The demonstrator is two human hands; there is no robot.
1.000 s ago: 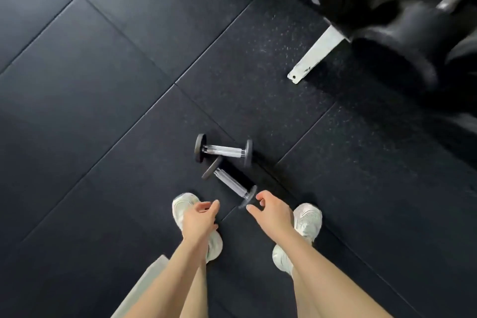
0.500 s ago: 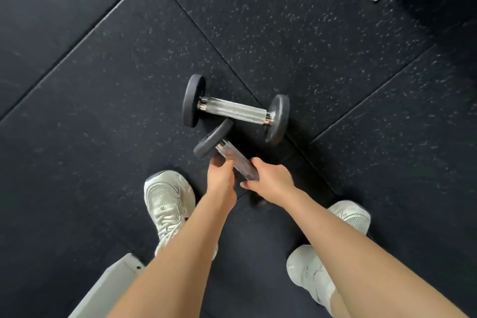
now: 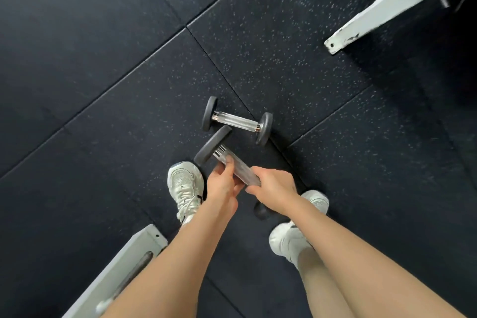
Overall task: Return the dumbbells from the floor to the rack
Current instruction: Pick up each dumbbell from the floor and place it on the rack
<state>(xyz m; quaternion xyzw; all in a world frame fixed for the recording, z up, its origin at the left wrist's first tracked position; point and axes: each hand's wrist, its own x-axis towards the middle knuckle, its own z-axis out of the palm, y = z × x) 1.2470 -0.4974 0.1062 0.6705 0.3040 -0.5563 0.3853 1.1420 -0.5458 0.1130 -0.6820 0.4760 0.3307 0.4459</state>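
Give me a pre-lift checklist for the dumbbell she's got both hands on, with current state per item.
1. Left hand closed on the handle of the near dumbbell: ok, fingers wrap it near the upper head.
2. Right hand closed on the handle: ok, it grips the lower end.
3. Near dumbbell free of the far dumbbell: cannot tell, the heads sit very close in this view.
4. Lower head of the near dumbbell off the floor: cannot tell, it is mostly hidden behind the right wrist.
5. Feet clear of a drop: not ok, the left shoe lies right beside the upper head.
6. Rack slot free: cannot tell, only a white rack foot shows.
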